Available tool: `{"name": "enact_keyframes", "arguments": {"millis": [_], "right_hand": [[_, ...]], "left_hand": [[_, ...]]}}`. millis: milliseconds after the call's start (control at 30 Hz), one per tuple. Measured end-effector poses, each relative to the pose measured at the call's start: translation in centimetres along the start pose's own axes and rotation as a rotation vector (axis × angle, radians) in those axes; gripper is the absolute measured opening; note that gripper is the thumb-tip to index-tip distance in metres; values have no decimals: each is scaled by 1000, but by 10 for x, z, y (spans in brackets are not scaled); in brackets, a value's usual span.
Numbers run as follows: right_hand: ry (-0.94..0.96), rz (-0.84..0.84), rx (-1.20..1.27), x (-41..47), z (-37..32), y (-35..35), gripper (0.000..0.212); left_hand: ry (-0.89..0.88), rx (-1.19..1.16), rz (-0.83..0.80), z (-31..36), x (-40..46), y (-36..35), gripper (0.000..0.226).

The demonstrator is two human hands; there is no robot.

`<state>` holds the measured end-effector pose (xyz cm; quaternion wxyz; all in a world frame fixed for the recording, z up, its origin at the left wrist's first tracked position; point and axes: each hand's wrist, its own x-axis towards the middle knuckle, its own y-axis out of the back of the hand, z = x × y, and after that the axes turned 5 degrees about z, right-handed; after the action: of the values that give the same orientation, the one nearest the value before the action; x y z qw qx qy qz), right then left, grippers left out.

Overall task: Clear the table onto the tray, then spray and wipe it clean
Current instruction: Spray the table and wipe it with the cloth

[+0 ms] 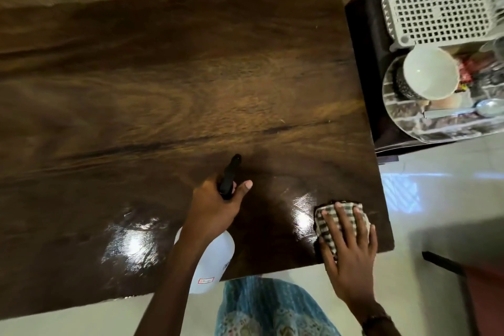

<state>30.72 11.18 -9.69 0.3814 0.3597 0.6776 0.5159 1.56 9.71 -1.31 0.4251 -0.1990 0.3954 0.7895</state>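
Left hand (215,207): grip closed round spray bottle (212,262) neck, above worktop (163,76) near edge. Right hand (346,243): fingers flat on checked cloth (341,219), near corner. Clearing judged done, dishes on tray (436,131) alongside; spraying and wiping under way.

Dim, glare on table (163,84), blurred edges

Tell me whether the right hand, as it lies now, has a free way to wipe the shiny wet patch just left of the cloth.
Probably yes. The right hand presses flat on the checked cloth, and the wet patch lies right beside it on bare table. The left hand with the spray bottle sits further left.
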Motion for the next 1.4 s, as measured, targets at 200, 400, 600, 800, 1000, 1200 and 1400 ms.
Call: {"name": "enact_keyframes", "arguments": {"millis": [200, 400, 600, 800, 1000, 1200, 1400], "right_hand": [[25, 76, -11, 129, -20, 11, 57], [93, 116, -21, 296, -40, 27, 57], [-39, 129, 37, 421, -92, 37, 56], [257, 92, 29, 406, -219, 10, 54], [681, 71, 49, 309, -214, -11, 51], [103, 155, -11, 270, -103, 10, 57], [123, 99, 44, 179, -167, -11, 60]], "left_hand": [[-30, 11, -18, 22, 20, 4, 36], [-62, 26, 0, 56, 52, 15, 39], [-94, -21, 27, 75, 91, 31, 37], [-80, -83, 56, 75, 101, 53, 21], [-66, -43, 73, 62, 87, 64, 33], [-62, -52, 55, 38, 61, 63, 32], [-72, -23, 75, 8, 28, 59, 32]]}}
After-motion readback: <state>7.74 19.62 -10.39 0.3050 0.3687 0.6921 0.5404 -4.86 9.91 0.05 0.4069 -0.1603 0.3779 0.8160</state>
